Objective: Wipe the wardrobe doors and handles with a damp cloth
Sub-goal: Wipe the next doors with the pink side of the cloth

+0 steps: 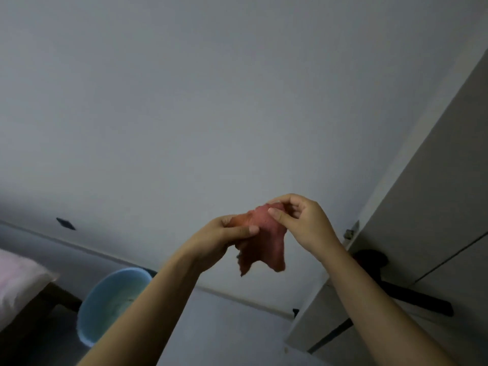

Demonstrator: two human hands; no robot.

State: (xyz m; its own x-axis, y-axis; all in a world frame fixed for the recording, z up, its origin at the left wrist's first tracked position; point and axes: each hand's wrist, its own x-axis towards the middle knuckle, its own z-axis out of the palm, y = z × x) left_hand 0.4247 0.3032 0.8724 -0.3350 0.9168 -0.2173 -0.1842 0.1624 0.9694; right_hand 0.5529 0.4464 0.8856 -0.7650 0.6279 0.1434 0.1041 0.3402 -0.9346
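Cloth (260, 239), reddish and bunched, hangs in the air between your two hands, in front of the wall and left of the wardrobe door (433, 196). Your left hand (224, 237) and right hand (298, 220) both pinch it by thumb and fingers. These grips are small; if one slips while you spread it, the cloth may fall near the blue basin (111, 305).
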